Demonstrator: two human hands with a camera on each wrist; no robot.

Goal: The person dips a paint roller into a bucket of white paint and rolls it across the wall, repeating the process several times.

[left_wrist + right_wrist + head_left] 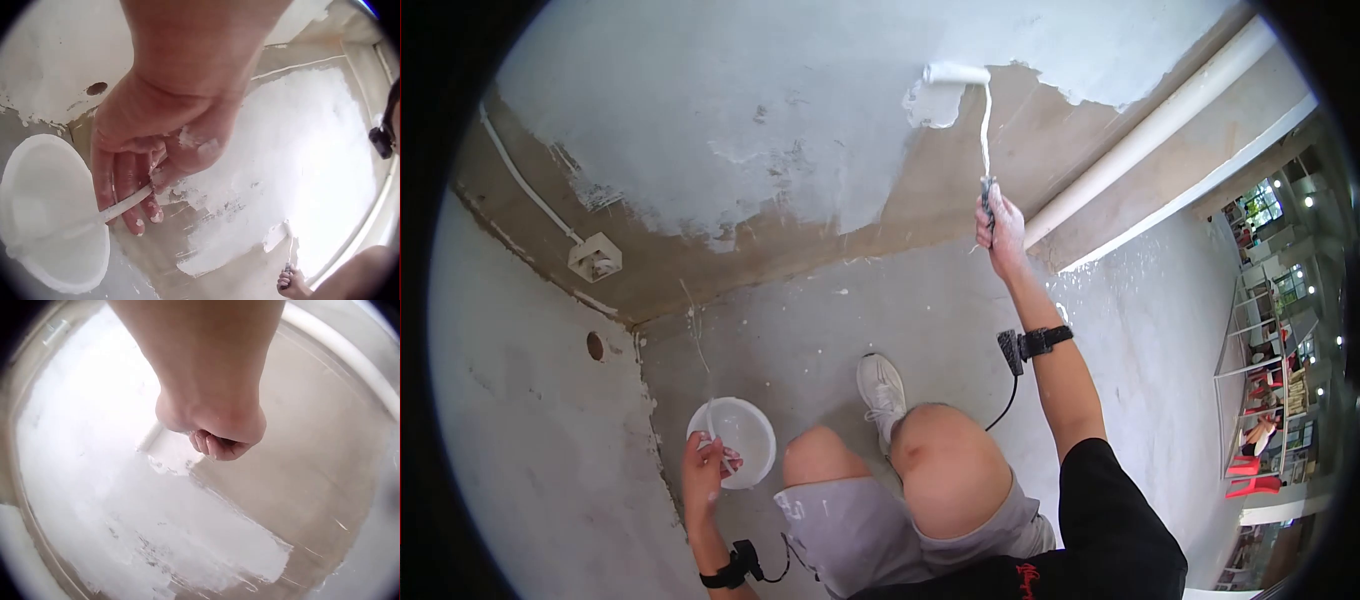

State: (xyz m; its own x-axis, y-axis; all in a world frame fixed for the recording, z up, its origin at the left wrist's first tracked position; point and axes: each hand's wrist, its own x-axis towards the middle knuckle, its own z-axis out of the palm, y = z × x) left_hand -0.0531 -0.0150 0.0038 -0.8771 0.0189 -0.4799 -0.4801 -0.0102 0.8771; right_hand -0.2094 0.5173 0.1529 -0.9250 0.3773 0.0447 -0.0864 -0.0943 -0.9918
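The right hand (pixel 1003 235) grips the dark handle of a paint roller, whose white roller head (pixel 957 73) lies against the wall at the edge of a wet white patch (pixel 935 105). In the right wrist view the curled right hand (pixel 215 434) hides the handle, and part of the roller head (pixel 150 436) shows. The left hand (pixel 705 465) holds the white handle of a bucket (pixel 762 428); in the left wrist view the handle (pixel 128 203) runs under the thumb of the left hand (pixel 165 137), across the fingers. White paint marks the fingers.
A white pipe (pixel 1150 130) runs along the wall's right side. An electrical box (pixel 595 258) with a conduit is at the left, above a hole (pixel 595 346) in the side wall. A shoe (pixel 882 390) stands on the paint-spotted floor. Red chairs (pixel 1253 486) are far right.
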